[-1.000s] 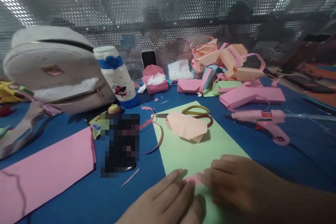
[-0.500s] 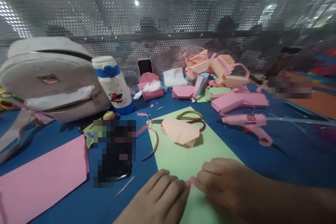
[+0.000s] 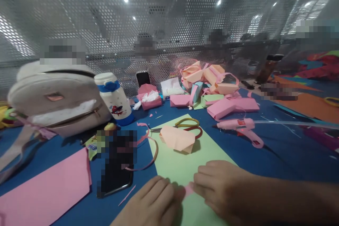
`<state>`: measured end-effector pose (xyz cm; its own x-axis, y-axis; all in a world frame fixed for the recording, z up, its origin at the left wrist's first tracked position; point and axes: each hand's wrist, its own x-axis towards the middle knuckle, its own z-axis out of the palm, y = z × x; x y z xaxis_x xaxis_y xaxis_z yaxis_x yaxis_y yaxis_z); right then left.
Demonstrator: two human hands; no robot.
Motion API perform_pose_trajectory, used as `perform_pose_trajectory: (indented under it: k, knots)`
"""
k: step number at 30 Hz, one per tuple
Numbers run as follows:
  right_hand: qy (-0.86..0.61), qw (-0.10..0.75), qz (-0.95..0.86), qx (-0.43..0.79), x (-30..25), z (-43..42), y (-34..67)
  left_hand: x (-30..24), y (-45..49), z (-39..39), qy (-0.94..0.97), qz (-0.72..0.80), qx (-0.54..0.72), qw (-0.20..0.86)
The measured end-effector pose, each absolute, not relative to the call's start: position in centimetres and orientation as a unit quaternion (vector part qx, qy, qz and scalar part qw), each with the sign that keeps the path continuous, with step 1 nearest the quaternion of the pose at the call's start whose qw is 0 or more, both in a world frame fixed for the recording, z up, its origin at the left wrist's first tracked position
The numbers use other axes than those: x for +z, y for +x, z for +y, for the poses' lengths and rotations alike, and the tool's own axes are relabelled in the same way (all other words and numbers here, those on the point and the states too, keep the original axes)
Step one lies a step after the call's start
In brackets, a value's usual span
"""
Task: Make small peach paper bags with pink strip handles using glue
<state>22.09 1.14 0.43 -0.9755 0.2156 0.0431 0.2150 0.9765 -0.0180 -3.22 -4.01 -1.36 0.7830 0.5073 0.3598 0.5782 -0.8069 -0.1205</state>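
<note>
Between my two hands is a small strip of pink paper [image 3: 188, 190], low over a light green sheet [image 3: 169, 169]. My left hand [image 3: 156, 201] is closed on the strip's left end, and my right hand [image 3: 219, 183] pinches its right end. Most of the strip is hidden by my fingers. Just beyond my hands, a folded peach paper piece [image 3: 177, 138] lies on the green sheet. Behind it are scissors [image 3: 186, 123] with yellow and red handles, partly covered by the peach piece.
To the right lies a pink glue gun [image 3: 239, 127]; several folded paper pieces [image 3: 209, 77] are heaped at the back. On the left are a backpack [image 3: 58, 102], a white-and-blue bottle [image 3: 115, 102], a dark phone [image 3: 116, 173] and pink paper [image 3: 50, 190]. A perforated metal panel [image 3: 174, 17] stands behind.
The camera view has tilted up, so the background sits lower. Both hands keep the pink strip between them, with slightly more of it showing now.
</note>
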Motion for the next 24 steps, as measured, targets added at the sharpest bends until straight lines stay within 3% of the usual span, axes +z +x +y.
perform_pose_trajectory:
  k: [3, 10, 16, 24]
  knots:
    - [-0.137, 0.037, -0.990, 0.021, 0.6, 0.7, 22.6, -1.5, -2.6, -3.7, -0.939, -0.267, -0.167, 0.135]
    - [-0.251, 0.021, -0.950, 0.186, 1.0, 1.1, 23.7, -2.3, -2.7, -3.6, -0.942, -0.234, -0.163, 0.176]
    - [-0.283, 0.044, -0.931, 0.225, 0.3, 2.3, 22.7, -2.3, -2.9, -3.8, -0.939, -0.227, -0.165, 0.200]
    - [-0.257, 0.163, -0.911, 0.280, -2.0, 3.1, 23.1, -2.4, -3.2, -3.3, -0.945, -0.221, -0.163, 0.176]
